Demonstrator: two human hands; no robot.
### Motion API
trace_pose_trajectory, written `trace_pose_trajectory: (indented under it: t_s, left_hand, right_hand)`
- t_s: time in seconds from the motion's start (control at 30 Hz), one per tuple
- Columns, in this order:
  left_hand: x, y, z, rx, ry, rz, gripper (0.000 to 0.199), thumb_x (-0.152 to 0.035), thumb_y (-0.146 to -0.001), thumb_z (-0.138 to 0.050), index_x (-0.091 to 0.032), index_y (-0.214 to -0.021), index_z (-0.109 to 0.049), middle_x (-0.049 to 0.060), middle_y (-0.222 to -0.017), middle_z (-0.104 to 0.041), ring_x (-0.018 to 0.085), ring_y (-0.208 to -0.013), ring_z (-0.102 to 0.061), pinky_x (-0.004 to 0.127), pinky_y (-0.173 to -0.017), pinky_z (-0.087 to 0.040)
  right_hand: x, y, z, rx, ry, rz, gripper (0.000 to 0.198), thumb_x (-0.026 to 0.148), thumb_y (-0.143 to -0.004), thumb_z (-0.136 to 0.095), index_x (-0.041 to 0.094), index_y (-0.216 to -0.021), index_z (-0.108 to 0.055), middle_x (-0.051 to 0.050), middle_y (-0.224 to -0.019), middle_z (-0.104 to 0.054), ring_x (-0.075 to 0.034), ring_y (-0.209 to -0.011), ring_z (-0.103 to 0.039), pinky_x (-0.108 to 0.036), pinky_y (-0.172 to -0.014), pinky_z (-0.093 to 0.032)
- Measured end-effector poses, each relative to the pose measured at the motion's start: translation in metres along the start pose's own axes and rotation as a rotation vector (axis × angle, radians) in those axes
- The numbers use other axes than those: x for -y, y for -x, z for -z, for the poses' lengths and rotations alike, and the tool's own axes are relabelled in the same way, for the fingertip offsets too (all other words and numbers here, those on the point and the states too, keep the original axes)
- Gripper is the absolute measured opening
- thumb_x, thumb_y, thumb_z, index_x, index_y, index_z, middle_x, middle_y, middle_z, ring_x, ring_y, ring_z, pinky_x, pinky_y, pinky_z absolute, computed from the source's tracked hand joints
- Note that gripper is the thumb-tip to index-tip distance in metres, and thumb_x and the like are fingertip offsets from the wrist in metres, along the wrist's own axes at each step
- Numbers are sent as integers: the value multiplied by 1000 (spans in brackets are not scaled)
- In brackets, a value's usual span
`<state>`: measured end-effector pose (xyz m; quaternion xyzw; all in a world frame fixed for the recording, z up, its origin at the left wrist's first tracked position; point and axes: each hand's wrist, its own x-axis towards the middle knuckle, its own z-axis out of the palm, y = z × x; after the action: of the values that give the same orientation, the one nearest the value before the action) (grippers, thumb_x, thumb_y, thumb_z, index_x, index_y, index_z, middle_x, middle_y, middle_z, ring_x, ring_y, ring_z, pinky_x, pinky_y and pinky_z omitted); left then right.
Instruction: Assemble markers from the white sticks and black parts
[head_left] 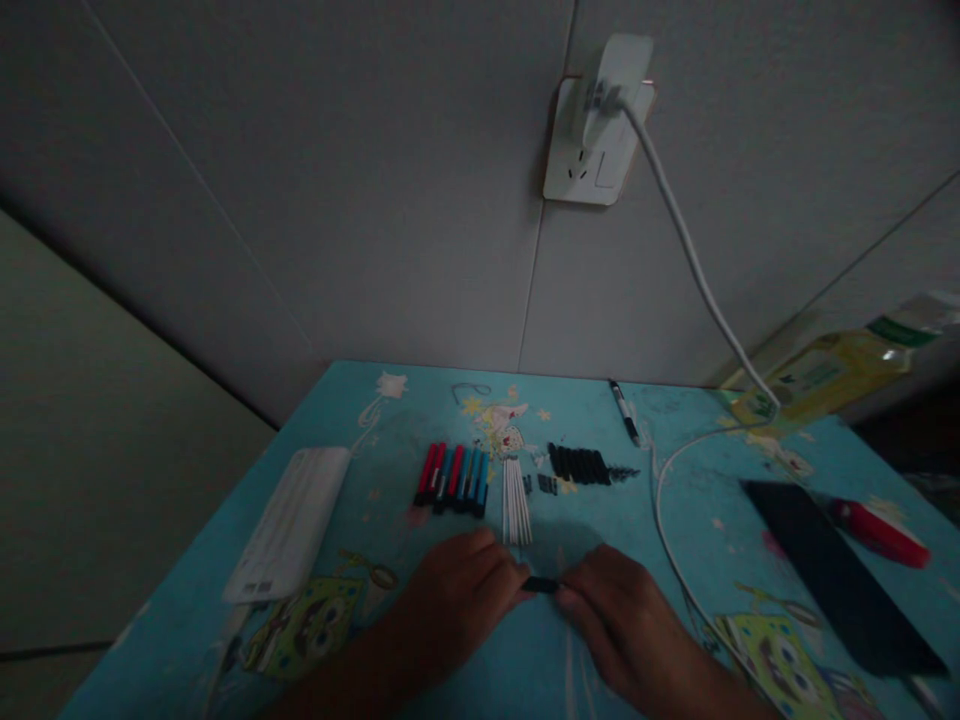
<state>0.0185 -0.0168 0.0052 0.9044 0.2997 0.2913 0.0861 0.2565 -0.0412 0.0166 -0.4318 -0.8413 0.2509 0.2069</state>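
Note:
My left hand [471, 580] and my right hand [611, 610] meet low in the middle of the head view, fingers closed in a pinch. Between them is a short dark pen part [541, 584], gripped at each end; the fingertips hide its ends. Just beyond lie slim white pen refills [516, 500], side by side. To their left is a row of pink and blue pen barrels [452, 480] with black ends. Several black pen caps [579, 465] lie in a row to the right, beside small dark pieces [547, 484].
A white power strip [289, 525] lies at the left. One black-and-white pen [624, 412] is near the wall. On the right are a white cable [660, 490], a dark flat slab [840, 575], a red object [881, 532] and a bottle of yellow liquid [832, 370]. A charger [619, 80] is plugged into the wall.

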Motion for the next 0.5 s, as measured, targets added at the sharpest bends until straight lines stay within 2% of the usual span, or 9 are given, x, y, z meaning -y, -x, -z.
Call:
trace_pose_trajectory:
  t_s: [0.1,0.23,0.4,0.5]
  left_hand:
    - [2,2,1,21,-65,-40,7,-18,-96,-57,-15,-102,-61,1,-79,-63,17,-75,-57,30,-67,-48]
    - [6,3,0,75,-95,-24,9,-16,-97,-54,-17,-104,-61,3,-86,-64,19,-80,-59,32,-71,-49]
    - [4,1,-1,142,-25,131,4,-22,-96,-57,-19,-94,-59,2,-83,-62,19,-74,-60,31,-64,-48]
    - [1,-2,0,163,31,202,8,-22,-95,-57,-19,-102,-59,4,-91,-63,21,-84,-61,33,-71,-51]
  right_hand:
    - [1,1,-2,49,34,-12,20,23,-101,-44,20,-85,-57,-2,-79,-61,-17,-75,-56,-32,-73,-40]
    - [0,-2,-3,39,60,23,18,23,-101,-44,20,-90,-58,-3,-84,-63,-18,-78,-58,-32,-74,-41]
    - [-2,-4,-4,-13,76,38,17,23,-102,-45,21,-96,-60,-2,-86,-65,-19,-80,-59,-33,-76,-43]
    - [-3,-6,-4,-73,68,65,14,22,-101,-47,22,-102,-61,-2,-88,-66,-19,-80,-61,-32,-75,-44]
